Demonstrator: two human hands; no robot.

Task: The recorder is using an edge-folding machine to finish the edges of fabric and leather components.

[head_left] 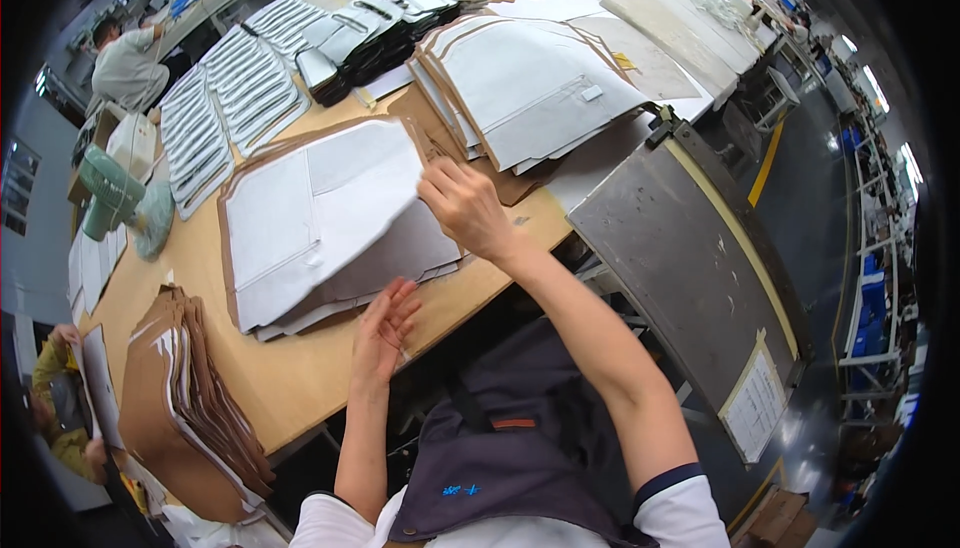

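Observation:
In front of me lies a stack of white-faced panels with brown edges. Its top panel (350, 188) has rounded corners and a seam, and its near right part is lifted and curls above the panels beneath (400, 258). My right hand (465, 206) is closed on the right edge of that top panel, fingers pinched together. Below the stack's near edge, my left hand (385, 326) is raised with its fingers apart and holds nothing. Beyond my right hand, a second pile of white panels (550, 78) rests on brown sheets.
A bent pile of brown panels (190, 398) sits at the table's left end. A green fan (110, 188) stands farther back. Rows of silvery-white padded pieces (225, 98) and black-and-white bundles (370, 38) lie beyond. A grey cutting board (680, 258) adjoins the right. Other people work at the left.

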